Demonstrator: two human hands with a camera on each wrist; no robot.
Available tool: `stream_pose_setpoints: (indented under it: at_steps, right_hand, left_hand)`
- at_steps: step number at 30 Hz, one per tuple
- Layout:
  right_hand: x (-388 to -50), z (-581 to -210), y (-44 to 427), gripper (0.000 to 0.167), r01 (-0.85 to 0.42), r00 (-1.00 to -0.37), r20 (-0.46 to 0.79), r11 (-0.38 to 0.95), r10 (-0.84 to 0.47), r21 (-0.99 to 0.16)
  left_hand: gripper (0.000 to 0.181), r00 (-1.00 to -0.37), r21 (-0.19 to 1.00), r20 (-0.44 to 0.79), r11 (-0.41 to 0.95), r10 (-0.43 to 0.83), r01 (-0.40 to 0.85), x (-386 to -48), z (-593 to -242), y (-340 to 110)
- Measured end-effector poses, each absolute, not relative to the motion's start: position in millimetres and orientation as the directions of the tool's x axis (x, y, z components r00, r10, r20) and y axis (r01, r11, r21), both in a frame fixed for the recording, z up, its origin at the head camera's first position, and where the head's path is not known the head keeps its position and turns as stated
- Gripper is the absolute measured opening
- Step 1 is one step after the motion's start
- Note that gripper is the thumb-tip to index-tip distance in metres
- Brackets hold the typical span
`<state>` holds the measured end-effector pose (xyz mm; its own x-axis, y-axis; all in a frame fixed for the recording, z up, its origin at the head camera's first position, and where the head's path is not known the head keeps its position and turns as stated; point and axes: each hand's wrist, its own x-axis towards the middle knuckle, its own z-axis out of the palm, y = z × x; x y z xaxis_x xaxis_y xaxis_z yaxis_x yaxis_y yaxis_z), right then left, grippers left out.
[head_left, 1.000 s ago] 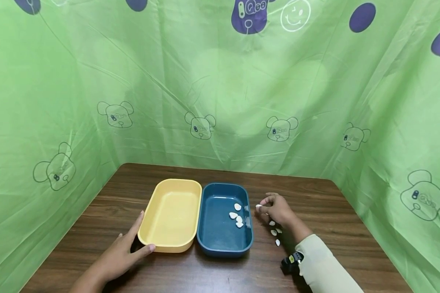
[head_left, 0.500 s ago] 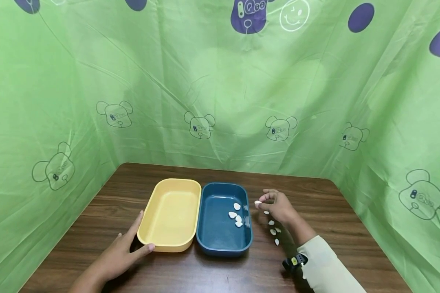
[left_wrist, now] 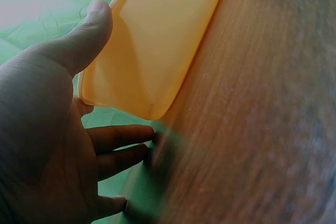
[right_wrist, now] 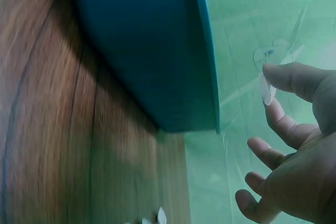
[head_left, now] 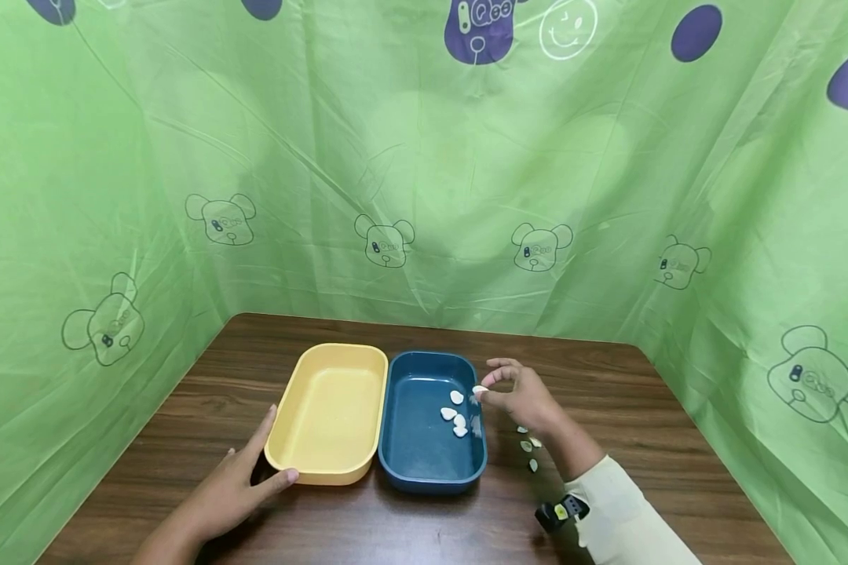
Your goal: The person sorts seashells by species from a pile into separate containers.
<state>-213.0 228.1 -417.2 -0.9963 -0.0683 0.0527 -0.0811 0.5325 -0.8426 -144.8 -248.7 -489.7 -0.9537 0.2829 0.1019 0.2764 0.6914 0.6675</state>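
Between thumb and index finger my right hand (head_left: 530, 399) pinches a thin white shell-like piece (head_left: 479, 389), held over the right rim of the blue tray (head_left: 424, 455). The right wrist view shows that piece (right_wrist: 267, 88) edge-on, beside the blue wall. Several similar white pieces (head_left: 456, 398) lie inside the blue tray, toward its right side. More pieces (head_left: 526, 446) are on the table below my right forearm. My left hand (head_left: 229, 490) touches the near left corner of the yellow tray (head_left: 325, 478), fingers spread and fairly straight, thumb against the near wall (left_wrist: 152, 56).
Both trays stand side by side, nearly touching, on a brown wooden table (head_left: 593, 369). The yellow tray has nothing in it. A green printed cloth (head_left: 431, 173) encloses the table at the back and sides. A black strap device (head_left: 562, 512) sits on my right wrist.
My right hand has lifted the white shell-like piece from the table and carried it left to the blue tray's rim. My left hand stays at the yellow tray.
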Motion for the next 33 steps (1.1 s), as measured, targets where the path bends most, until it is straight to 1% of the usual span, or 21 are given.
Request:
stream_pose_setpoints:
  at_steps: [5,13,22,33]
  right_hand:
    - [-209.5,-414.3,218.1,0.017,-0.093,-0.994,0.052,0.527,-0.093,-0.844]
    - [-210.3,-414.6,205.5,0.016,-0.152,-0.987,0.097,0.522,-0.132,-0.839]
    - [-210.4,-413.0,191.9,0.012,-0.124,-0.989,0.062,0.509,-0.137,-0.852]
    - [-208.7,-413.1,186.2,0.012,-0.111,-0.986,0.037,0.477,-0.163,-0.872]
  left_hand:
    - [0.11,-0.953,0.671,0.1,0.689,0.285,0.276,-145.0,-488.9,-247.9]
    - [0.111,-0.957,0.668,0.086,0.697,0.276,0.261,-143.3,-486.4,-247.2]
    - [0.11,-0.955,0.663,0.104,0.697,0.277,0.274,-143.4,-486.9,-247.6]
    - [0.111,-0.958,0.661,0.09,0.703,0.273,0.263,-142.9,-486.6,-247.3]
